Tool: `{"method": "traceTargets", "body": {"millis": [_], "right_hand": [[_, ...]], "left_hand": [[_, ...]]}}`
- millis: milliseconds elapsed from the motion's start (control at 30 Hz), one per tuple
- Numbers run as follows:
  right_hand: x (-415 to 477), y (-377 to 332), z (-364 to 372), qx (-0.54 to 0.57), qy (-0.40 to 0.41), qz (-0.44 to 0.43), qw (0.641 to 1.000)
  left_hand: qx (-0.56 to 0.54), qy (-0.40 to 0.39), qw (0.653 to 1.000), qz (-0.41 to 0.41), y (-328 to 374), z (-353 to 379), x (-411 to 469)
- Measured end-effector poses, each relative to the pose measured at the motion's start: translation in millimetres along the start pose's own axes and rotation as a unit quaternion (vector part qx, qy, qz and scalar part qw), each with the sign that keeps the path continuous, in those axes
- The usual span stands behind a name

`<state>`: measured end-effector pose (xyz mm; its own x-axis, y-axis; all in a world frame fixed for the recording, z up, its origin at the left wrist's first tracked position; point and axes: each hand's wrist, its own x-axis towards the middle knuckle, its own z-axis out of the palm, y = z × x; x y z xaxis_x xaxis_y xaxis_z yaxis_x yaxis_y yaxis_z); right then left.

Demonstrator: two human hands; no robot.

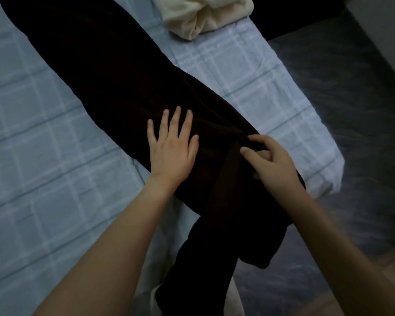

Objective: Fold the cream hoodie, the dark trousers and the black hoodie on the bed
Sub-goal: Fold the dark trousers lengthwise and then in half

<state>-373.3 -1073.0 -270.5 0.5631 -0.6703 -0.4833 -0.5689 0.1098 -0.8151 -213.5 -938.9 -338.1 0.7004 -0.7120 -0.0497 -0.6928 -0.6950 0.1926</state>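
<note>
The dark trousers (114, 83) lie stretched diagonally across the bed from the top left to the lower right, their near end hanging over the bed's edge. My left hand (172, 151) presses flat on the cloth with straight, spread fingers. To its right, my right hand (269, 160) pinches a fold of the trousers between thumb and fingers. The cream hoodie (205, 14) sits bundled at the top of the bed. A piece of black cloth (290, 17), possibly the black hoodie, lies at the top right, mostly out of frame.
The bed (32, 137) has a light blue checked sheet, and its corner (328, 169) juts out at the right. Beyond it is a dark grey carpet (356, 110). A pale piece of furniture (388, 30) stands at the top right.
</note>
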Motion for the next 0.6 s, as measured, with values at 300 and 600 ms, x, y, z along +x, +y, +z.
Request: {"method": "traceTargets", "body": {"millis": [300, 600], "right_hand": [[-54.7, 14.5, 1.6, -0.071, -0.09, 0.015, 0.993], [-46.8, 8.0, -65.9, 0.025, -0.208, -0.038, 0.977]], "left_hand": [[0.011, -0.009, 1.0, 0.011, -0.6, -3.9, -2.0], [-0.167, 0.056, 0.984, -0.004, 24.1, -32.8, -65.2]]}}
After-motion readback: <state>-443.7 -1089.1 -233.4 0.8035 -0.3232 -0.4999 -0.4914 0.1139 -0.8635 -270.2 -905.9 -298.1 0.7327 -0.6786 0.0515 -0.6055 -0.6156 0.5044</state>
